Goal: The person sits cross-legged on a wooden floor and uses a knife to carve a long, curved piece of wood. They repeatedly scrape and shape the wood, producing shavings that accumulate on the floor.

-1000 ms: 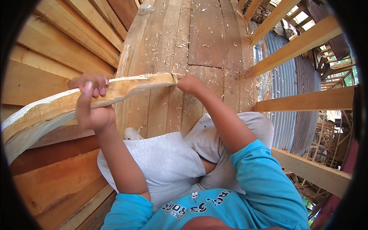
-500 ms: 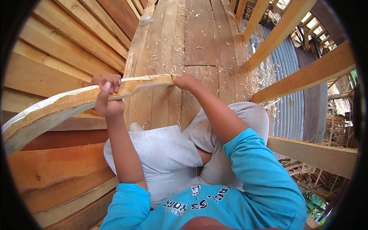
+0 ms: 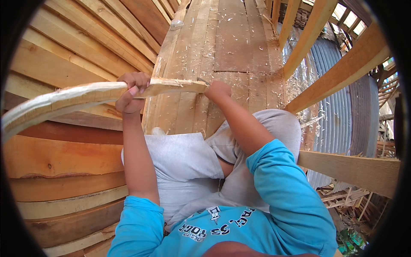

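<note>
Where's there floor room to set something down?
Beyond the curved wood, between planks and rail, the floor has room among scattered shavings; a smaller patch lies between wood and grey trousers. The left is crowded with planks.

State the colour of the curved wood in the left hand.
Head view: the curved wood is yellowish tan, with whitish stretches along its left part.

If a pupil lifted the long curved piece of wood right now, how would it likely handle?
The curved wood is probably stiff, since it looks thick and solid. Its long stretch left of the left hand may weigh that end down. The rough upper edge beside that hand might snag rather than slip.
</note>
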A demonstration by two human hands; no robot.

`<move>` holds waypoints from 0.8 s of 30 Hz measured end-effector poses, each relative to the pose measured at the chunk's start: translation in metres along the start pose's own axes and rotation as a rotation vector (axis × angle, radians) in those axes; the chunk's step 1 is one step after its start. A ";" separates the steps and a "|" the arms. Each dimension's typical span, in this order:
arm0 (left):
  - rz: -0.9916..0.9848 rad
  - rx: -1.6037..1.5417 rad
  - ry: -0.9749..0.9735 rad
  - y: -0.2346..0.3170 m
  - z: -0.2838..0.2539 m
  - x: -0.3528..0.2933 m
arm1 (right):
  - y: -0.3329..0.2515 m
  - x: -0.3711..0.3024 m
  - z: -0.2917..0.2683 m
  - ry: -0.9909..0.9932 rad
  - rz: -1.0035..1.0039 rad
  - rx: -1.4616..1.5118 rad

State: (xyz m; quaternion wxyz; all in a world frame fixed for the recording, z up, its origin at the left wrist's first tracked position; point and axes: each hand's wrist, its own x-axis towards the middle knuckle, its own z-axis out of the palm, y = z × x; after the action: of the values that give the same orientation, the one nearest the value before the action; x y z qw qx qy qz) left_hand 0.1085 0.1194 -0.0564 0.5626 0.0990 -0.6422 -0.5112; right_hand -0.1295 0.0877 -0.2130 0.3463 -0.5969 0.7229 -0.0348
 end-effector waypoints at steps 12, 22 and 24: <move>-0.098 -0.014 0.136 -0.021 0.002 0.046 | 0.014 0.026 0.007 0.219 0.234 0.414; -0.078 -0.064 0.180 -0.026 -0.015 0.052 | 0.012 0.053 0.028 0.222 0.149 0.376; -0.077 -0.054 0.232 -0.027 -0.017 0.053 | 0.009 0.047 0.021 0.197 0.175 0.390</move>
State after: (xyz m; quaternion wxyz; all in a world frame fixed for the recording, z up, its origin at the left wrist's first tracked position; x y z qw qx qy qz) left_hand 0.0917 0.0608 -0.0473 0.6156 0.1669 -0.5546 -0.5345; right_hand -0.1279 0.0559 -0.2551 0.3844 -0.4476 0.7818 -0.2018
